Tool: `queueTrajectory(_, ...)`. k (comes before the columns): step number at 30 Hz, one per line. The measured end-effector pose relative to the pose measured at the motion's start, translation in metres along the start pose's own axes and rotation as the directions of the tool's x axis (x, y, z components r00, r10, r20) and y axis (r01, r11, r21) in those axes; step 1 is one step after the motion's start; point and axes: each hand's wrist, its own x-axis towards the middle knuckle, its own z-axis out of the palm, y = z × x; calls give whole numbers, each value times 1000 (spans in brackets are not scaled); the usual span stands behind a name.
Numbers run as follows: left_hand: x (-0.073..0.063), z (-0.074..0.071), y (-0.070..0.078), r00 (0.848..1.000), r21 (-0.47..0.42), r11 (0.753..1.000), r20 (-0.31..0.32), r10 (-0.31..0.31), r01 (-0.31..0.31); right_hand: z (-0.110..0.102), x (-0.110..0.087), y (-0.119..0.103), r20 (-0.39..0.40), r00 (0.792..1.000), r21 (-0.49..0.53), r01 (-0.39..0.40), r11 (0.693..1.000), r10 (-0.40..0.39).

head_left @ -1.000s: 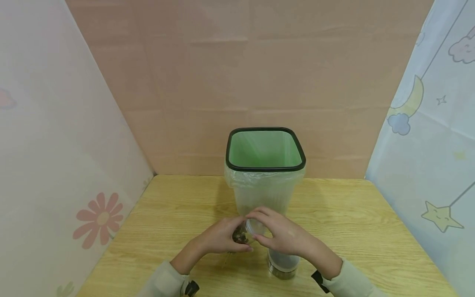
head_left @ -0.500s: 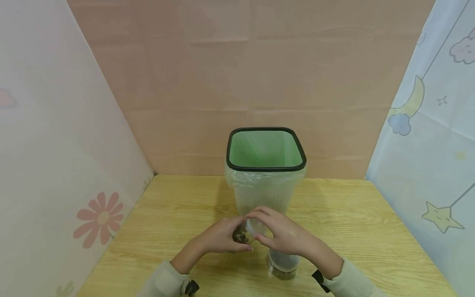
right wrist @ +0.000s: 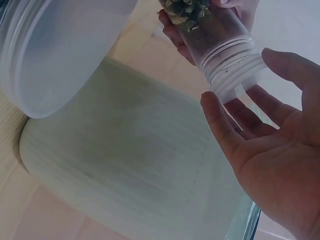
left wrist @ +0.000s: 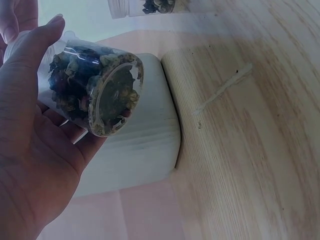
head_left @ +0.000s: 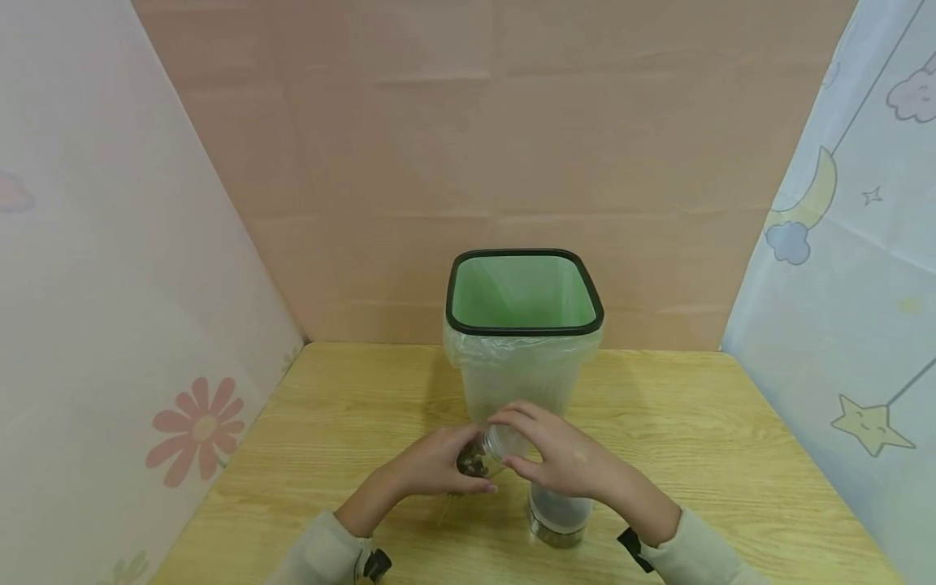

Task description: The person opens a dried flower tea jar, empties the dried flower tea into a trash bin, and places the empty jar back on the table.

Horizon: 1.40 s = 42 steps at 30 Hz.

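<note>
In the head view my left hand (head_left: 437, 465) grips a clear plastic jar (left wrist: 80, 82), its fingers and thumb round the side. The jar lies tilted, its base toward the left wrist camera, with dark dried flowers or leaves gathered near that base. At the jar's mouth, my right hand (head_left: 566, 459) holds a translucent lid (right wrist: 242, 82) between thumb and fingers. Threads of the neck show beside the lid in the right wrist view; whether the two still touch is hard to tell. A second jar (head_left: 557, 528) with a pale lid stands upright below the right hand.
Behind the hands stands a pale trash bin (head_left: 515, 382) with a black rim and a plastic liner, green inside. The wooden table (head_left: 351, 390) carries a thin pale strip (left wrist: 222, 90) and small dark crumbs. Patterned cloth walls (head_left: 841, 268) enclose the sides.
The right hand and lid have shifted slightly to the right, and more of the jar's threaded neck shows. The left hand has barely moved.
</note>
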Motion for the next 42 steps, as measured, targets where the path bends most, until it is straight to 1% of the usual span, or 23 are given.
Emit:
queueTrajectory(9,0,-2,1,1000,3,1000,-3,12,-12,-2,-3,0,4,1000,-2,-23,1000,23)
queueTrajectory(13,0,-3,2,1000,3,1000,-4,22,-22,-2,-4,0,-1,1000,-16,-21,1000,21)
queueTrajectory(27,-2,-5,0,1000,3,1000,-13,20,-20,-4,-5,3,-12,1000,-24,-7,1000,7)
queueTrajectory(36,-2,-7,-1,999,27,1000,-27,16,-16,-7,-10,4,4,998,-17,-55,998,55)
queueTrajectory(42,-4,-9,-1,1000,22,1000,-30,9,-9,-9,-13,7,-3,998,-20,-66,998,66)
